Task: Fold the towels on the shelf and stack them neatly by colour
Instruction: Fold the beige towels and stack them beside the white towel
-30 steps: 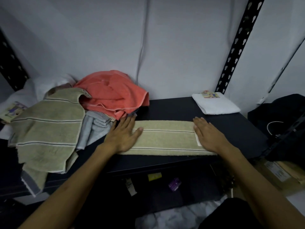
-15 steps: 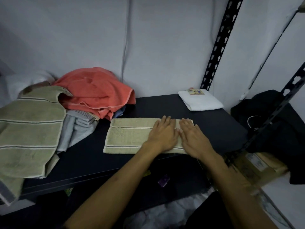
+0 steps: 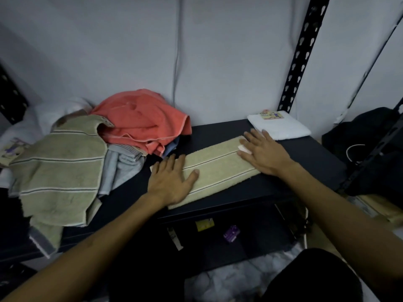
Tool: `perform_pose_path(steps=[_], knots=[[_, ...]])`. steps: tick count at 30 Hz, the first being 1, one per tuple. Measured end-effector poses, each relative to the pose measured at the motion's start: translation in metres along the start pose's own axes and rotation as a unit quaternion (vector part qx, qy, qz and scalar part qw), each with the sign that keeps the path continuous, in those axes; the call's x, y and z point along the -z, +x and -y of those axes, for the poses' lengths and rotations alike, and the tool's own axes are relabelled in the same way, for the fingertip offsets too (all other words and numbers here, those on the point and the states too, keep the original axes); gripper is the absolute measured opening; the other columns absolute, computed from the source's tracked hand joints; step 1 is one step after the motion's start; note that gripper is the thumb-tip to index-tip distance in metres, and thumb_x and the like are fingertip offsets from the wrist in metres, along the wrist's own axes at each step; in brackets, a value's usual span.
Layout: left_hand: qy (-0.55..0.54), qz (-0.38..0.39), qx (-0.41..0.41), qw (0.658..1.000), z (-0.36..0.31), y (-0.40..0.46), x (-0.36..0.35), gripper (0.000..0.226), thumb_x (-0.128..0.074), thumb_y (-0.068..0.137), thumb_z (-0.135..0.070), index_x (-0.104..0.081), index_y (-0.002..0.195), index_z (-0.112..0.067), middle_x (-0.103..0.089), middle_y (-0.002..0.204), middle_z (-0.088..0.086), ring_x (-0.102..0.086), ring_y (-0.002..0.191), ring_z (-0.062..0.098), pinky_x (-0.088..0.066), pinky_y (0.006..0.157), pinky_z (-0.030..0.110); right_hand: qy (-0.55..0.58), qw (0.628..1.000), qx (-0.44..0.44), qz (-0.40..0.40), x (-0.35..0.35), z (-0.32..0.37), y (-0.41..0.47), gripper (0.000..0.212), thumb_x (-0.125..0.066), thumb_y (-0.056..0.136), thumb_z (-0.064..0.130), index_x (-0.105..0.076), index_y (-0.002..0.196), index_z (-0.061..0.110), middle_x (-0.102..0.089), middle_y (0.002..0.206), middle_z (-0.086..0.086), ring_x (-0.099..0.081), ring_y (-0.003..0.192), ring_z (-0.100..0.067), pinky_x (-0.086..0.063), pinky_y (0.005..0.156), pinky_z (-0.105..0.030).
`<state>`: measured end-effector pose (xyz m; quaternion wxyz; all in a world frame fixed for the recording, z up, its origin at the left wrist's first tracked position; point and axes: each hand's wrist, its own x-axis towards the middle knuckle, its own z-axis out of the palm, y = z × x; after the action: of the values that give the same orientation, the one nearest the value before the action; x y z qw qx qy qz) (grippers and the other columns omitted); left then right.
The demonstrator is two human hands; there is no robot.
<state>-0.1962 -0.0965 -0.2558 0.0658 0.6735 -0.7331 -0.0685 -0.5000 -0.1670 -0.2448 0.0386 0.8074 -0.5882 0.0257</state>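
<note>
Head view looks down on a dark shelf (image 3: pixel 218 131) where one folded olive towel (image 3: pixel 214 168) lies as a long strip, running diagonally from the front edge toward the back right. Its near corner sits right at the shelf's front lip; bare shelf shows behind it and to its right, up to a folded white towel (image 3: pixel 281 127) in the back right corner beside the black slotted upright (image 3: pixel 303 53). The left hand (image 3: pixel 172 182) lies flat with fingers spread on the strip's left end; the right hand (image 3: pixel 263 152) lies flat with fingers spread on the right end, over a small white tag. Half a second ago both hands were side by side near the middle of the strip; now they are well apart at its ends. At left a loose heap holds one coral towel (image 3: pixel 139 120), one striped olive towel (image 3: pixel 58 171) hanging over the front edge, and one grey-blue towel (image 3: pixel 117 164) beneath them.
</note>
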Motion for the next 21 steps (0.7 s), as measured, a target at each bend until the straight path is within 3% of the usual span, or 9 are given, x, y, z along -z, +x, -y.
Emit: perform_pose_path(steps=[3, 6, 8, 10, 12, 15, 17, 19, 21], knots=[[-0.028, -0.019, 0.017, 0.999, -0.001, -0.009, 0.000, 0.074, -0.026, 0.097, -0.069, -0.017, 0.160, -0.030, -0.026, 0.164, 0.005, -0.024, 0.147, 0.028, -0.020, 0.118, 0.046, -0.024, 0.997, -0.076, -0.022, 0.013, 0.019, 0.018, 0.096, 0.003, 0.088, 0.073, -0.032, 0.154, 0.013, -0.037, 0.157, -0.014, -0.027, 0.147, -0.033, -0.007, 0.124, -0.046], [-0.061, -0.080, 0.010, 0.995, 0.011, -0.019, 0.005, 0.053, -0.043, 0.099, -0.053, -0.042, 0.149, -0.035, -0.050, 0.140, 0.007, -0.042, 0.127, 0.030, -0.036, 0.103, 0.046, 0.131, 0.979, -0.155, -0.039, 0.005, 0.059, 0.009, 0.082, -0.012, 0.095, 0.073, -0.042, 0.147, 0.018, -0.047, 0.149, -0.016, -0.040, 0.137, -0.039, -0.021, 0.117, -0.054], [-0.137, -0.083, -0.003, 0.987, 0.024, -0.023, 0.007, 0.043, -0.051, 0.096, -0.047, -0.052, 0.139, -0.038, -0.055, 0.118, 0.007, -0.051, 0.116, 0.030, -0.045, 0.098, 0.046, 0.184, 0.970, -0.156, 0.014, -0.005, 0.077, 0.001, 0.083, -0.012, 0.093, 0.076, -0.033, 0.152, 0.023, -0.027, 0.161, -0.016, -0.019, 0.149, -0.040, -0.010, 0.120, -0.058], [-0.193, -0.059, -0.025, 0.979, 0.035, -0.028, 0.007, 0.042, -0.058, 0.094, -0.045, -0.056, 0.136, -0.039, -0.055, 0.107, 0.003, -0.057, 0.106, 0.027, -0.048, 0.095, 0.041, 0.154, 0.980, -0.112, 0.057, -0.013, 0.076, -0.001, 0.083, -0.015, 0.092, 0.078, -0.016, 0.159, 0.028, -0.002, 0.168, -0.009, 0.004, 0.154, -0.034, 0.004, 0.121, -0.056], [-0.208, -0.037, -0.051, 0.976, 0.037, -0.037, 0.009, 0.045, -0.064, 0.093, -0.045, -0.057, 0.137, -0.038, -0.056, 0.100, -0.002, -0.059, 0.097, 0.020, -0.048, 0.093, 0.038, 0.132, 0.988, -0.053, 0.052, -0.013, 0.060, 0.008, 0.082, -0.020, 0.092, 0.077, -0.013, 0.159, 0.030, 0.000, 0.169, -0.006, 0.006, 0.154, -0.028, 0.005, 0.122, -0.053], [-0.209, -0.041, -0.087, 0.973, 0.028, -0.049, 0.005, 0.046, -0.063, 0.092, -0.054, -0.055, 0.136, -0.044, -0.055, 0.098, -0.008, -0.056, 0.098, 0.016, -0.048, 0.096, 0.044, 0.110, 0.994, -0.004, 0.006, -0.004, 0.038, 0.027, 0.084, -0.031, 0.091, 0.078, -0.031, 0.155, 0.024, -0.020, 0.166, -0.008, -0.010, 0.154, -0.025, -0.001, 0.124, -0.050], [-0.216, -0.059, -0.100, 0.970, 0.019, -0.053, -0.001, 0.042, -0.061, 0.094, -0.054, -0.057, 0.134, -0.045, -0.052, 0.104, -0.010, -0.050, 0.105, 0.014, -0.043, 0.101, 0.043, 0.112, 0.991, -0.014, -0.067, 0.002, 0.041, 0.030, 0.085, -0.046, 0.088, 0.076, -0.047, 0.146, 0.014, -0.039, 0.157, -0.011, -0.029, 0.148, -0.027, -0.015, 0.123, -0.049], [-0.229, -0.078, -0.119, 0.963, 0.013, -0.057, -0.003, 0.033, -0.060, 0.095, -0.053, -0.064, 0.127, -0.044, -0.051, 0.115, -0.014, -0.045, 0.111, 0.010, -0.037, 0.104, 0.040, 0.219, 0.964, -0.022, -0.150, 0.007, 0.056, 0.016, 0.072, -0.066, 0.085, 0.062, -0.060, 0.134, 0.011, -0.056, 0.143, -0.010, -0.047, 0.135, -0.025, -0.032, 0.116, -0.046], [-0.235, -0.074, -0.153, 0.957, 0.014, -0.063, -0.004, 0.036, -0.061, 0.090, -0.061, -0.067, 0.122, -0.044, -0.047, 0.130, -0.019, -0.041, 0.118, 0.007, -0.032, 0.106, 0.037, 0.327, 0.924, 0.001, -0.198, 0.011, 0.073, -0.021, 0.050, -0.075, 0.086, 0.044, -0.068, 0.125, 0.014, -0.066, 0.128, -0.002, -0.055, 0.122, -0.015, -0.043, 0.108, -0.044]])
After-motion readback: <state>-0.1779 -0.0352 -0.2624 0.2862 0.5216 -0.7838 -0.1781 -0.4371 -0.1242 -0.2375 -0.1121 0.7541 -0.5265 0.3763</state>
